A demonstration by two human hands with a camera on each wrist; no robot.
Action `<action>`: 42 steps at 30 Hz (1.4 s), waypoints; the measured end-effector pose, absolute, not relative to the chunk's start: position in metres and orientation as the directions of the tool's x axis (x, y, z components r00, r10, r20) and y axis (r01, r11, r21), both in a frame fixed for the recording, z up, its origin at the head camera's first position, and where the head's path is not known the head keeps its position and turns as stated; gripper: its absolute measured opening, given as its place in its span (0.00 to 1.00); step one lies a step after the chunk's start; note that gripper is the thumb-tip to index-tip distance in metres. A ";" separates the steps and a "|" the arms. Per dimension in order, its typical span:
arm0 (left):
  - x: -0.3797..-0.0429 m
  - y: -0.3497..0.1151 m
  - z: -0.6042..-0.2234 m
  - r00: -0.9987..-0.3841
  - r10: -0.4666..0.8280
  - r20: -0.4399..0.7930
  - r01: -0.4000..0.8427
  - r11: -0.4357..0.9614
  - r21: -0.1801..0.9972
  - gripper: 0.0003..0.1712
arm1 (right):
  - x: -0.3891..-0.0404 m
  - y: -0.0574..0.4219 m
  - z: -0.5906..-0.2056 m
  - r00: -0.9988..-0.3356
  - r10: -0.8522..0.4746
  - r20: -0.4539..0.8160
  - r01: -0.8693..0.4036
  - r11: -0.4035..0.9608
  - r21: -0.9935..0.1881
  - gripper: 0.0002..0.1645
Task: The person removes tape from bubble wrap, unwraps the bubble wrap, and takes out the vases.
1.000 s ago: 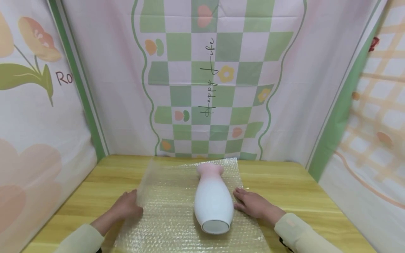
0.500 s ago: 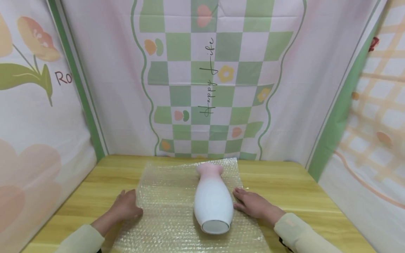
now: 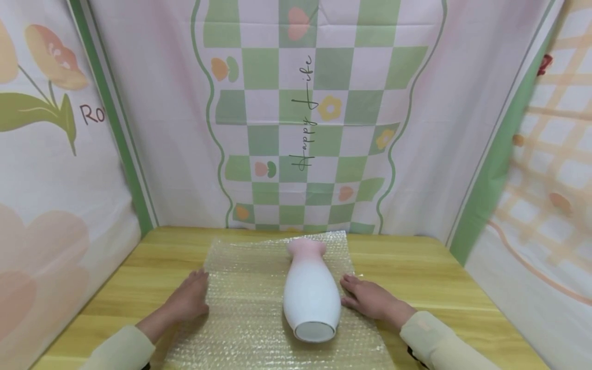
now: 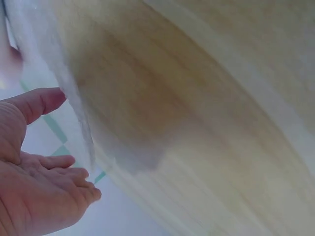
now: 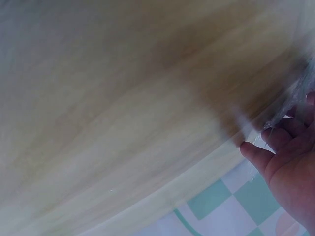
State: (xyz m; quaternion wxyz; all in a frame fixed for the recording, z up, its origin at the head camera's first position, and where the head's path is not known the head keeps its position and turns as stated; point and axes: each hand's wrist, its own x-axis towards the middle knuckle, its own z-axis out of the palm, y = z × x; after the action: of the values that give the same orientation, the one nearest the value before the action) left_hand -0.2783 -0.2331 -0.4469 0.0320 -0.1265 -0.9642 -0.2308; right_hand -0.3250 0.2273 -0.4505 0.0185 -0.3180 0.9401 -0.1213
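Observation:
A vase (image 3: 312,293), white with a pink neck, lies on its side on a sheet of bubble wrap (image 3: 245,298) in the head view. Its neck points away from me and its base faces me. At the sheet's left edge is my left hand (image 3: 188,298); in the left wrist view its thumb (image 4: 47,101) touches the bubble wrap's edge, the other fingers apart from the thumb. My right hand (image 3: 370,299) rests at the sheet's right edge, close beside the vase, its fingers extended over the wrap. In the right wrist view some of its fingers (image 5: 278,137) are partly hidden.
A wooden table (image 3: 416,267) bears the sheet, which covers its middle. Behind it hangs a printed curtain (image 3: 300,128) with green checks. Patterned cloth walls stand at the left (image 3: 60,180) and the right (image 3: 546,216).
My left hand's fingers have loosened from a curl and straightened forward at the bubble wrap's left edge. The wrap's far left corner has settled. The right hand and the vase stay still.

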 end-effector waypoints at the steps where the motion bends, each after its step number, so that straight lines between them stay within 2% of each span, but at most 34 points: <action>1: -0.278 -0.232 -0.447 -0.961 0.244 0.128 0.275 0.855 0.440 0.46 | -0.325 0.227 -0.450 -0.798 -0.601 0.042 -0.592 0.769 -0.240 0.36; 9: -0.278 -0.227 -0.448 -0.940 0.316 0.128 0.338 0.817 0.466 0.38 | -0.324 0.227 -0.450 -0.799 -0.599 0.045 -0.592 0.772 -0.232 0.35; 17: -0.280 -0.224 -0.455 -0.948 0.305 0.089 0.307 0.805 0.508 0.34 | -0.325 0.227 -0.450 -0.797 -0.602 0.039 -0.594 0.772 -0.227 0.36; 20: -0.280 -0.224 -0.457 -0.952 0.295 0.078 0.292 0.810 0.509 0.37 | -0.325 0.227 -0.451 -0.798 -0.602 0.042 -0.594 0.772 -0.225 0.36; 25: -0.279 -0.223 -0.457 -0.957 0.289 0.041 0.267 0.812 0.518 0.50 | -0.326 0.227 -0.453 -0.796 -0.603 0.053 -0.599 0.771 -0.218 0.35; 29: -0.278 -0.222 -0.459 -0.958 0.285 0.016 0.252 0.817 0.519 0.57 | -0.327 0.227 -0.454 -0.800 -0.598 0.046 -0.592 0.774 -0.224 0.35; 34: -0.277 -0.222 -0.463 -0.956 0.293 0.008 0.256 0.823 0.506 0.62 | -0.327 0.227 -0.454 -0.807 -0.589 0.038 -0.581 0.782 -0.225 0.35; 42: -0.276 -0.221 -0.465 -0.954 0.299 0.003 0.263 0.836 0.482 0.64 | -0.325 0.225 -0.450 -0.807 -0.590 0.027 -0.581 0.785 -0.215 0.35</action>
State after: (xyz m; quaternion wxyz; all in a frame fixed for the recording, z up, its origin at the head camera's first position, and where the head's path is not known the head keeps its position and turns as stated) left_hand -0.2759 -0.2211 -0.4648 -0.0362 -0.1469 -0.9573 -0.2462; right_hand -0.3254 0.2252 -0.4501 0.0210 -0.3099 0.9445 -0.1070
